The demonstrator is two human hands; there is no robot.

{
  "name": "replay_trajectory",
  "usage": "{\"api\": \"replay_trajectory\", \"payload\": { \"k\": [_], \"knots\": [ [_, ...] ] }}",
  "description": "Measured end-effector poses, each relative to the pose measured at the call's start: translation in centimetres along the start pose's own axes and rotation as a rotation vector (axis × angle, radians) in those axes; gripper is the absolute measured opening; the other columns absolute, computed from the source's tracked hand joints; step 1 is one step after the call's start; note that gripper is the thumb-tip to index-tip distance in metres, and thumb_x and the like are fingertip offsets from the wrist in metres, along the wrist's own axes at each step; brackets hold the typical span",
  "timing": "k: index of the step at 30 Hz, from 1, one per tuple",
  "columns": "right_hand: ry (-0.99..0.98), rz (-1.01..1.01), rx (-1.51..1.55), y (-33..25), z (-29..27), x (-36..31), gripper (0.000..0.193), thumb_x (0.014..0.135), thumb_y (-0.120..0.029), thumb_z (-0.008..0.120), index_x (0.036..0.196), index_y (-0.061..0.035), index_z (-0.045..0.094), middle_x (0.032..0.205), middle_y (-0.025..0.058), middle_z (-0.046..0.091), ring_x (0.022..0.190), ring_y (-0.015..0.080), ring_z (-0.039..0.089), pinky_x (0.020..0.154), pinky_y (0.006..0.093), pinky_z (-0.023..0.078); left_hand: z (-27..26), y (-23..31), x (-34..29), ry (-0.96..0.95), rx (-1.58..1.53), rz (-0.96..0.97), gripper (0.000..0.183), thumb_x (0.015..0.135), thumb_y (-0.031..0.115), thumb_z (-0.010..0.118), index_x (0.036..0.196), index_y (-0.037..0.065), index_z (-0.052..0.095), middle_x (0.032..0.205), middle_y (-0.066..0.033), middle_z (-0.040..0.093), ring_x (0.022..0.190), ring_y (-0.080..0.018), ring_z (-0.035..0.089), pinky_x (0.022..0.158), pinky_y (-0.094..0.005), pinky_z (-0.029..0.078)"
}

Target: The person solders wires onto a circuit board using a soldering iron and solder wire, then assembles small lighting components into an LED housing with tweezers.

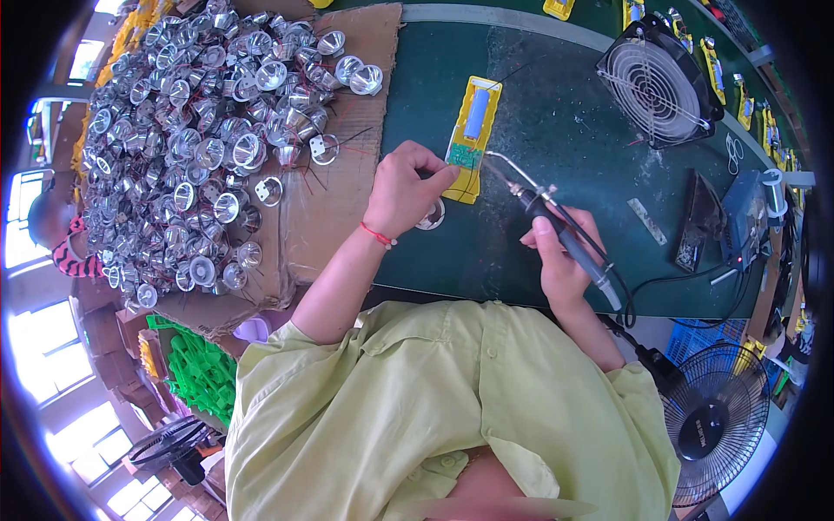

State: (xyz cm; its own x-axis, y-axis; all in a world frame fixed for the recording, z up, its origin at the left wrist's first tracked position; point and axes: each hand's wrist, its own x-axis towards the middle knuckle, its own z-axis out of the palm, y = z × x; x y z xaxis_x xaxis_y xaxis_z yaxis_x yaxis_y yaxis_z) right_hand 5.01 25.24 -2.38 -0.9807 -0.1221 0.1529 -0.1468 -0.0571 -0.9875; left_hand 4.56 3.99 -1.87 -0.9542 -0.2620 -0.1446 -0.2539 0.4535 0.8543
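A yellow plastic housing (485, 97) lies on the green worktop, with a blue cylindrical battery (476, 115) and a small green circuit board (463, 156) in it. My left hand (407, 187) is closed in a pinch at the board's left edge; what its fingers hold is mostly hidden. Beneath that hand, a silvery reflector (432, 215) shows in part. My right hand (563, 252) grips a soldering iron (569, 239) with a thin metal feed tube along it. The iron's tip points at the board's right side, close to it; contact is hard to make out.
Many silvery reflectors with wires (200, 148) are heaped on cardboard (339, 174) at the left. A framed axial fan (656, 87) stands at the back right. Near the right edge are a blue soldering station (745, 217) and a dark tray (698, 217). A metal strip (646, 221) lies nearer.
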Motion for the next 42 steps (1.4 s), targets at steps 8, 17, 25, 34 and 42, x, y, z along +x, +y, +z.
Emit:
{"api": "replay_trajectory", "payload": {
  "k": [8,17,25,34,42],
  "knots": [
    [0.027,0.030,0.045,0.2,-1.0,-0.5,0.020,0.079,-0.003,0.064,0.093,0.0043,0.052,0.075,0.0115,0.060,0.059,0.0130,0.060,0.052,0.0225,0.050,-0.1,0.2,0.0,0.004,-0.049,-0.098,0.020,0.074,0.015,0.070,0.071,-0.003,0.063,0.081,-0.0053,0.056,0.068,-0.0096,0.052,0.059,-0.0237,0.042],
    [-0.064,0.044,-0.028,0.1,0.2,-0.1,0.018,0.079,-0.006,0.065,0.089,0.0041,0.054,0.071,0.0084,0.062,0.058,0.0101,0.060,0.054,0.0206,0.048,0.4,-0.1,-0.4,0.029,-0.076,-0.093,0.024,0.072,0.020,0.070,0.072,-0.003,0.063,0.077,-0.0099,0.057,0.066,-0.0152,0.056,0.061,-0.0286,0.045],
    [0.029,-0.005,0.054,0.5,0.1,0.3,0.019,0.080,-0.004,0.063,0.092,0.0054,0.052,0.074,0.0104,0.061,0.059,0.0117,0.060,0.052,0.0212,0.049,0.4,-0.6,0.4,0.030,-0.076,-0.069,0.023,0.073,0.018,0.070,0.070,-0.003,0.063,0.077,-0.0066,0.056,0.064,-0.0117,0.053,0.058,-0.0259,0.043],
    [0.071,0.032,0.029,0.5,-1.5,-0.5,0.015,0.082,-0.004,0.058,0.092,0.0034,0.050,0.065,0.0085,0.057,0.053,0.0109,0.055,0.050,0.0208,0.044,0.9,-1.7,0.4,0.059,-0.100,-0.026,0.021,0.071,0.016,0.071,0.066,-0.002,0.061,0.073,-0.0073,0.056,0.063,-0.0129,0.055,0.058,-0.0263,0.044],
    [0.090,0.060,0.040,0.1,-2.3,-1.3,0.017,0.082,-0.008,0.059,0.092,0.0028,0.051,0.065,0.0079,0.057,0.053,0.0115,0.056,0.049,0.0203,0.044,0.7,0.0,-0.7,0.068,0.025,-0.061,0.022,0.074,0.018,0.069,0.069,-0.002,0.062,0.074,-0.0075,0.053,0.063,-0.0125,0.054,0.058,-0.0259,0.044]
  ]
}}
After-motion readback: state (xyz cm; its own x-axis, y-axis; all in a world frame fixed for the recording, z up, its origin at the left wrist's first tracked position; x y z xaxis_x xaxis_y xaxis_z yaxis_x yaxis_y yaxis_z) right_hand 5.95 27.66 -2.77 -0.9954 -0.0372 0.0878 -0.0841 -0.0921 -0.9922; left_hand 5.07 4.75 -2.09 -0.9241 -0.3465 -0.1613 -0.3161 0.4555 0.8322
